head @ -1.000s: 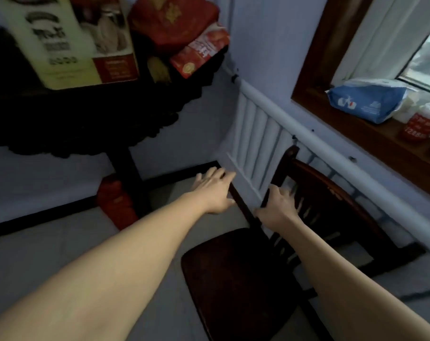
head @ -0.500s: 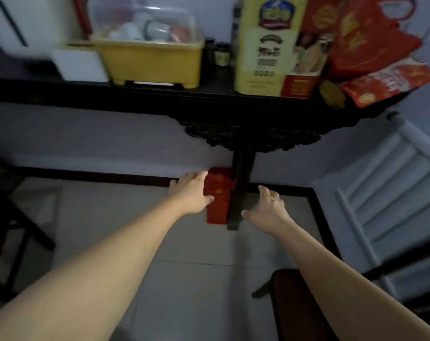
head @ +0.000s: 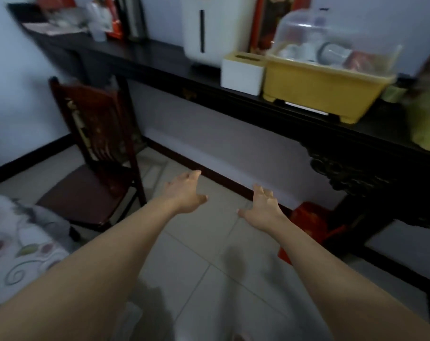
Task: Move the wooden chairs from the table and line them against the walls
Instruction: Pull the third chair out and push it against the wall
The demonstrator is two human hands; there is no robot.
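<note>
A dark wooden chair (head: 93, 153) with a carved slatted back stands at the left, its back towards the corner under the long dark console table (head: 295, 119). Both my arms reach forward over the tiled floor. My left hand (head: 185, 193) hovers to the right of the chair's seat, fingers spread, holding nothing. My right hand (head: 264, 209) is also spread and empty, above the floor near the dark skirting board. Neither hand touches the chair.
The console table runs along the far wall and bears a yellow lidded tub (head: 324, 87), a white box (head: 242, 72) and a white appliance (head: 204, 30). A red box (head: 307, 222) sits by the carved table leg. A flowered cloth (head: 14, 239) lies at the lower left.
The view has swung left, away from the chair by the radiator. My hands let go of that chair and now hang empty. Another chair has come into view at the left.
</note>
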